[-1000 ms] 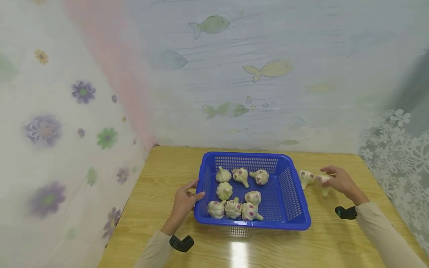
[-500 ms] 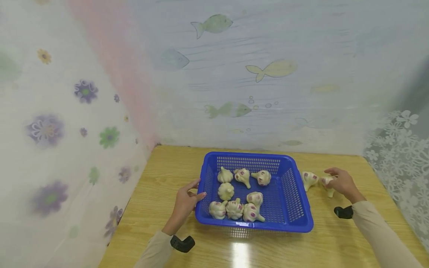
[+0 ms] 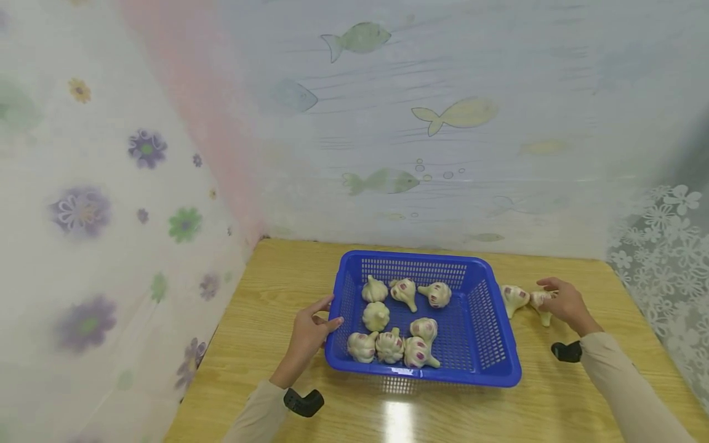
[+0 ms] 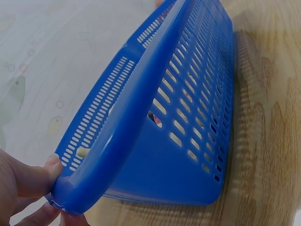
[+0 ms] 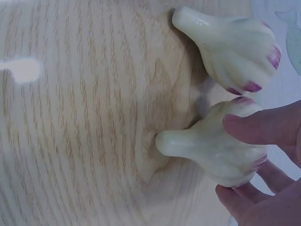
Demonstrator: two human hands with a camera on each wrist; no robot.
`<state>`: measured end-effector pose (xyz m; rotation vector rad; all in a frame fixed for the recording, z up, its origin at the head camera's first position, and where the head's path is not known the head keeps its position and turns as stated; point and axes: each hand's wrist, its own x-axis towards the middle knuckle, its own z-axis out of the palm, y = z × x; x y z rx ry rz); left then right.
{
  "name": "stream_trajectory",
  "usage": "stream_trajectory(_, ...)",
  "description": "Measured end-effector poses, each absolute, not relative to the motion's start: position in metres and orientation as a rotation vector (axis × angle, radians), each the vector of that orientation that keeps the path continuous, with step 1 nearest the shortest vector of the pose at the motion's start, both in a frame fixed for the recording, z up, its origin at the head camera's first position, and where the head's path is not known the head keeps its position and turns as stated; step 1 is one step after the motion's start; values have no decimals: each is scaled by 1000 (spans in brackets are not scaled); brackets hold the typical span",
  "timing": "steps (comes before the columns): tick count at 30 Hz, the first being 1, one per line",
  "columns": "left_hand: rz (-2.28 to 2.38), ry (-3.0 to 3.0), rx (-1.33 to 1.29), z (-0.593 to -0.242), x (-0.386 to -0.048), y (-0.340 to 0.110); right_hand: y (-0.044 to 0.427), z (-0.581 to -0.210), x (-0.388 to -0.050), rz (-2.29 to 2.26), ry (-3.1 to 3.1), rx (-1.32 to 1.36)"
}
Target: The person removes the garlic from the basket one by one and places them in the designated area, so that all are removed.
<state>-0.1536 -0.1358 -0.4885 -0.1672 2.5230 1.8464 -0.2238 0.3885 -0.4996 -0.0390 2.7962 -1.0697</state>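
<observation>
My left hand (image 3: 306,335) grips the left rim of a blue plastic basket (image 3: 415,256), thumb over the edge and fingers beneath, as the left wrist view shows. Several white garlic bulbs with purple patches lie in the basket, mostly towards its left side; one garlic bulb (image 3: 437,295) is at the back. To the right of the basket my right hand (image 3: 568,307) holds a garlic bulb (image 5: 211,146) between thumb and fingers, low at the table top. Beside it another garlic bulb (image 5: 240,52) lies close to the basket's right side.
The basket stands on a wooden table (image 3: 266,283). Behind it rises a pale wall (image 3: 454,61) painted with fish, and a flowered wall (image 3: 111,264) stands on the left. A white floral-patterned panel (image 3: 664,234) borders the right edge.
The head view has shifted slightly, so the scene sits a little further right. Both hands stay nearly in place, the left on the basket rim, the right on the garlic bulb.
</observation>
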Motion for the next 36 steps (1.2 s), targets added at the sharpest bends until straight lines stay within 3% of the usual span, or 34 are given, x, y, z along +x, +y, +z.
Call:
stream_trajectory(20,1831,2533,-162,-489,-154,-137,394,-471,-218,-1017,2847,-133)
stream_trajectory(36,1873,2500,-164,-491,-154,-137,347,-421,-218,-1025,2827,-336)
